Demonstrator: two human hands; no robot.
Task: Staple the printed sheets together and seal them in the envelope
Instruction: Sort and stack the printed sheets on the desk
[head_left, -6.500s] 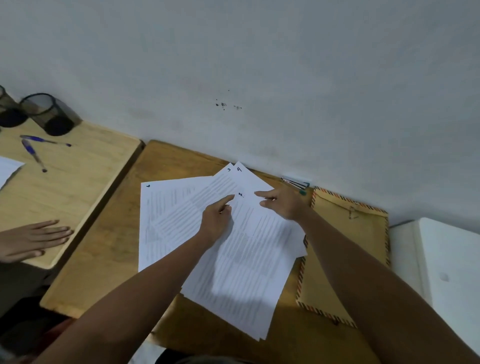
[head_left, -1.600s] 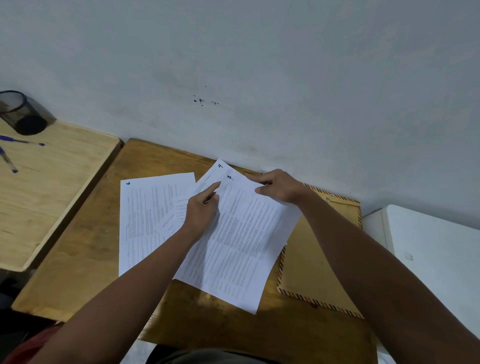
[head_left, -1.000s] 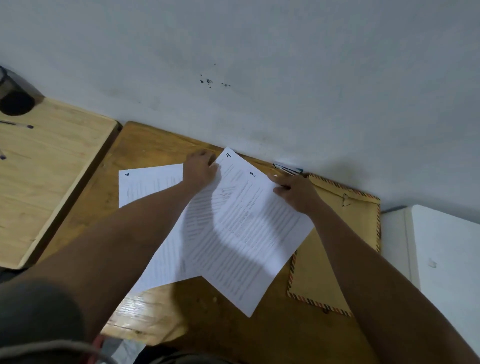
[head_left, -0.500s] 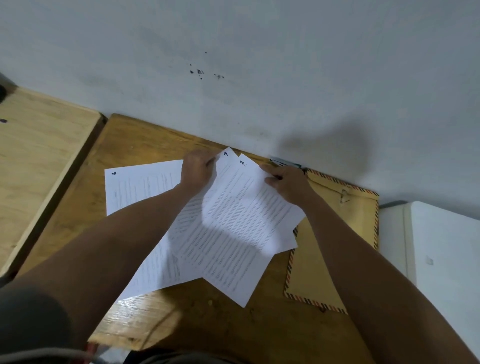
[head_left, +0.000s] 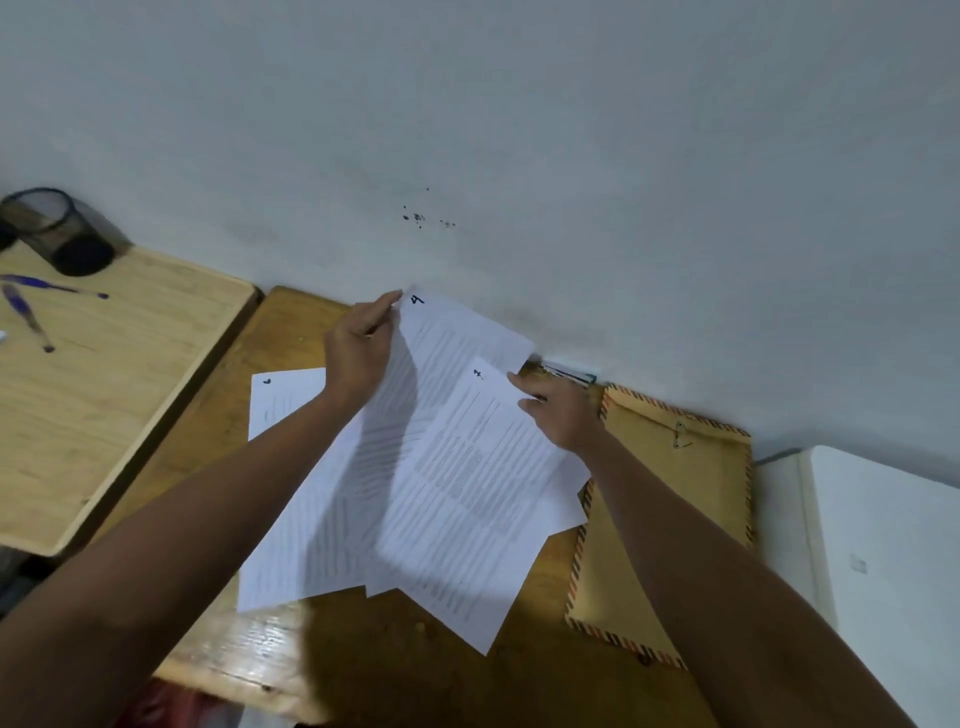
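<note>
**Sheets fanned, not yet squared or stapled**

On the far left, a neighbouring pale wooden surface (head_left: 119, 395) carries a black mesh pen cup (head_left: 57, 231) and two blue pens (head_left: 36, 306), all well apart from the work.

Main wooden surface (head_left: 291, 332): varnished, glossy at the near edge. Printed sheets (head_left: 457, 499) lie fanned on it, thin white paper with dense text and handwritten numbers at the far corners; one sheet (head_left: 280, 400) sits apart at the left, partly under the forearm.

Left hand (head_left: 358, 353): fingers curled, pinching the far corner of the sheet marked 4 and lifting it, so the paper bows. Right hand (head_left: 558, 410): fingers hold down the far edge of the top sheet; whether they pinch or only press, I cannot tell.

A small object by the wall (head_left: 569, 373), possibly the stapler, is mostly hidden. Envelope (head_left: 670, 519): tan, flat, striped border, metal clasp, lying at the right, its left edge under the sheets.

Risks, as judged:
- Sheets are slick and light; pulling one may drag its neighbours and spoil the order.
- Left sheet may be missed when gathering.
- Stapling before edges are squared would fix a skewed stack, which could catch at the envelope mouth.
</note>
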